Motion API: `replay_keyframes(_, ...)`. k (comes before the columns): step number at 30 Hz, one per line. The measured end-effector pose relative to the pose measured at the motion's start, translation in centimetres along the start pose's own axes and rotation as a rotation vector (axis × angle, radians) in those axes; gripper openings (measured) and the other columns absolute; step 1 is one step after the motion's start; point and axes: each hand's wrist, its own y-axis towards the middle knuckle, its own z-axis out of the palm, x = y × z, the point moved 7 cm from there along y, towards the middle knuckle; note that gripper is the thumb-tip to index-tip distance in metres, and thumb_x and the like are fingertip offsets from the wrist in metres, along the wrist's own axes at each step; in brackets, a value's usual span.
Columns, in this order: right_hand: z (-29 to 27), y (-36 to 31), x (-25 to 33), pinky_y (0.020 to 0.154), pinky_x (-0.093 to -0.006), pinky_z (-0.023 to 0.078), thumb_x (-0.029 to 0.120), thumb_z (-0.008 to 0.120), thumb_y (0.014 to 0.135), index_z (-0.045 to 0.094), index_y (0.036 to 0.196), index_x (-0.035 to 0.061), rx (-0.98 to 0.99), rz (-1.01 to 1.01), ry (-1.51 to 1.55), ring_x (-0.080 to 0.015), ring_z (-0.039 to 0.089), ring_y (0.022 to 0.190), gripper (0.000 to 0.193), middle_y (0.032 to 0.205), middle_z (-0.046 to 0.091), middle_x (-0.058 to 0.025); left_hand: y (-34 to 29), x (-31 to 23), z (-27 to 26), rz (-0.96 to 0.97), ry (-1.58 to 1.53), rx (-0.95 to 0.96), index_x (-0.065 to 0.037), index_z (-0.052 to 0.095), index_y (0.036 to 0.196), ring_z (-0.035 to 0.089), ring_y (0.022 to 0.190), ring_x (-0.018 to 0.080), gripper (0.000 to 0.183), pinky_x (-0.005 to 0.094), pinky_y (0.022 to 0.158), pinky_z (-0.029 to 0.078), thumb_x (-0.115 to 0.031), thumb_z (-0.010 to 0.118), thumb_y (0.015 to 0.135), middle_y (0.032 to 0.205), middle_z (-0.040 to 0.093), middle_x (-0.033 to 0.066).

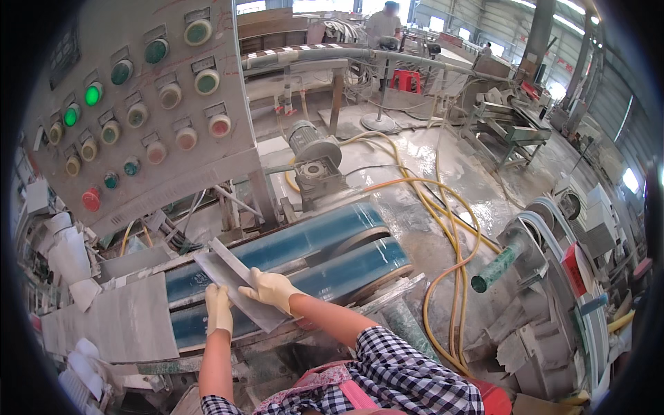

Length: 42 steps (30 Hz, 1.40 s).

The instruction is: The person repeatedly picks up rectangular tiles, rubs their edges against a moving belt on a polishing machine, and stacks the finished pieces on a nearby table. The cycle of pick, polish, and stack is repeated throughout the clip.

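Note:
My left hand (219, 310), in a cream glove, is closed on the near left edge of a thin grey tile strip (260, 311). Closed around the strip's far side is my gloved right hand (272, 290). A second narrow grey strip (232, 261) lies slantwise against the first, its lower end by my right fingers; whether that hand grips both cannot be made out. The strips are tilted above the blue conveyor belts (325, 238). To the left, a wide grey tile (111, 319) lies flat across the belts.
A control panel (149, 104) with several buttons, two lit green, rises at the far left. Beyond the belts sits a motor (312, 146). Yellow hoses (449, 270) cross the wet floor. Machinery with a green pipe (499, 265) stands right. A person (382, 26) is far back.

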Motion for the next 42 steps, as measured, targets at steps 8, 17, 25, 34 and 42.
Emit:
replay_keyframes(8,0.3,0.2,-0.6,0.072,-0.0533,0.053,0.044,0.062,0.091,0.048,0.105,-0.004,-0.001,-0.018,0.069,-0.0476,0.066,0.08,0.052,0.081,0.067,-0.0278,4.1,-0.5,-5.1,0.189,0.252,0.083,-0.001,0.061,0.122,0.068,0.102,0.0299,0.033,0.0367,0.079,0.056,-0.022,0.056,0.098,0.118,0.067,0.0171)
replay_keyframes(17,0.4,0.3,-0.9,0.072,-0.0542,0.052,0.044,0.06,0.093,0.044,0.107,0.002,0.031,-0.005,0.048,-0.0478,0.065,0.08,0.047,0.087,0.067,-0.0274,2.9,3.2,-24.6,-0.339,1.548,-0.519,-0.014,0.041,0.148,0.05,0.128,0.0342,0.085,0.0521,0.101,0.044,-0.046,0.075,0.077,0.143,0.049,0.0154)
replay_keyframes(25,-0.5,0.0,-0.5,0.068,-0.053,0.053,0.04,0.061,0.093,0.045,0.104,-0.0027,-0.006,-0.035,0.035,-0.0463,0.066,0.075,0.047,0.083,0.067,-0.0254,3.8,2.3,-25.2,-0.477,1.478,-0.428,-0.01,0.03,0.153,0.047,0.129,0.0398,0.103,0.0525,0.101,0.045,-0.05,0.08,0.072,0.147,0.041,0.0189)
replay_keyframes(34,-0.9,-0.1,-0.7,0.07,-0.0522,0.053,0.037,0.062,0.092,0.045,0.105,-0.0036,0.006,-0.039,0.069,-0.0469,0.065,0.079,0.045,0.085,0.066,-0.0266,7.4,5.1,-27.5,-0.083,1.552,-0.223,0.007,0.053,0.127,0.058,0.118,0.0427,0.064,0.0457,0.104,0.045,-0.031,0.071,0.08,0.126,0.059,0.0306)
replay_keyframes(42,-1.6,-0.9,-0.6,0.074,-0.0506,0.053,0.034,0.065,0.091,0.052,0.107,-0.0052,0.005,0.035,0.112,-0.0463,0.065,0.081,0.045,0.084,0.066,-0.0266,5.1,0.0,-26.9,0.303,1.016,-0.07,0.006,0.06,0.115,0.065,0.101,0.0355,0.032,0.0426,0.091,0.049,-0.013,0.048,0.092,0.11,0.066,0.0233)
